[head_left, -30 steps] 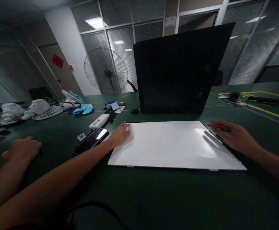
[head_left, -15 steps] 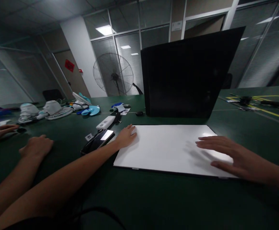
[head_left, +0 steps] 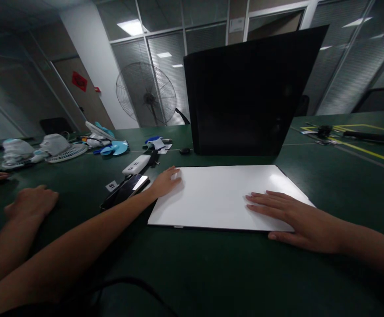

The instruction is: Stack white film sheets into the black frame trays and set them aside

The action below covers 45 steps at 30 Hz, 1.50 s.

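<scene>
A flat white board [head_left: 208,198], with a dark edge along its back, lies on the green table in front of me. My left hand [head_left: 164,181] rests on its back left corner, fingers spread over the rim and nothing held. Across the right part of the board lies my right hand [head_left: 292,218], fingers stretched out flat and the thumb beyond the front edge. It covers the board's front right corner. Directly behind the board stands a large black panel [head_left: 251,94], leaning at a slant.
Left of the board lie a dark phone [head_left: 126,192] and a white device [head_left: 137,164]. Another person's hands [head_left: 32,201] are at far left. White fan parts [head_left: 56,145] and blue blades [head_left: 115,148] sit behind. A black mouse [head_left: 184,151] lies near the panel.
My right hand has come down from above the board and moved left onto it. My left hand stays at its corner. The whole view has shifted, so things appear further left and higher.
</scene>
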Motion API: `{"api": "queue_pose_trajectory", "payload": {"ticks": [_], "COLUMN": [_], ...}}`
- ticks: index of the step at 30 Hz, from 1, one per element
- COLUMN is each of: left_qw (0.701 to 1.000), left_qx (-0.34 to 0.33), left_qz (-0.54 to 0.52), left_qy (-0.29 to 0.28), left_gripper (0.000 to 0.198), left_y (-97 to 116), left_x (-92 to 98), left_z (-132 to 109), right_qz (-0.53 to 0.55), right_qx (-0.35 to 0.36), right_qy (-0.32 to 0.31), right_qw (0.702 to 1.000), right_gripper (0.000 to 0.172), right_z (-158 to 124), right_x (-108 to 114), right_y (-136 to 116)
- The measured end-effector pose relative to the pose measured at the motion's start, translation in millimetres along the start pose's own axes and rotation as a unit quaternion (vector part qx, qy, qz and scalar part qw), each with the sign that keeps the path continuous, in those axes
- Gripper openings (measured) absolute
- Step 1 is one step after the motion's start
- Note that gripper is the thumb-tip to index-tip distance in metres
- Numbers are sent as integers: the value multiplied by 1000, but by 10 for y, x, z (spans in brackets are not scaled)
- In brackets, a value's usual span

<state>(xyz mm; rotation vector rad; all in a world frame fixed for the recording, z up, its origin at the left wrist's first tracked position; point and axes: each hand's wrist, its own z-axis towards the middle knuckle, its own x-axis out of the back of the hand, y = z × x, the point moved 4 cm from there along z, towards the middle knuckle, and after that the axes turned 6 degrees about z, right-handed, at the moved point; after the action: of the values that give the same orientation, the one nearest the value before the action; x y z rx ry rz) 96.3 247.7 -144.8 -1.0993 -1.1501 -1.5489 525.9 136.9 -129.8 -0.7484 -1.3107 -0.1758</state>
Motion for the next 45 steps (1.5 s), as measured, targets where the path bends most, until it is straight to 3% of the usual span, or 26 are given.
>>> {"api": "queue_pose_trajectory", "payload": {"ticks": [14,20,23,25,28,32,38,42,45], "left_qw": [999,999,999,999,998,994,978,979,979], "left_qx": [-9,11,6,-1,-3,-15,-56,-117,-166], "left_qz": [-14,-25,-28,-34,-53,-107,-200,-166,-117], "left_qy": [32,39,33,26,18,11,16,-17,-4], "left_gripper": [51,46,49,54,57,59,54,64,66], "left_y": [0,-56,-45,-30,-25,-38,-3,109,191], "left_x": [19,31,59,79,99,99,117,110,117], "left_z": [-1,34,23,7,-9,10,32,-26,-75], "right_qz": [-52,-36,-64,-111,-208,-315,-397,-396,-387], "right_qx": [1,-11,26,101,236,341,341,281,239], "right_qy": [-12,49,102,148,203,218,230,281,321], "right_qw": [999,998,992,978,927,859,820,828,831], "right_gripper": [74,80,69,55,36,23,26,36,52], "right_z": [-5,22,23,-1,-79,-210,-460,-603,-644], "right_x": [-21,-8,15,46,100,210,462,674,760], "right_y": [-9,-40,-67,-147,-332,-465,-171,20,91]}}
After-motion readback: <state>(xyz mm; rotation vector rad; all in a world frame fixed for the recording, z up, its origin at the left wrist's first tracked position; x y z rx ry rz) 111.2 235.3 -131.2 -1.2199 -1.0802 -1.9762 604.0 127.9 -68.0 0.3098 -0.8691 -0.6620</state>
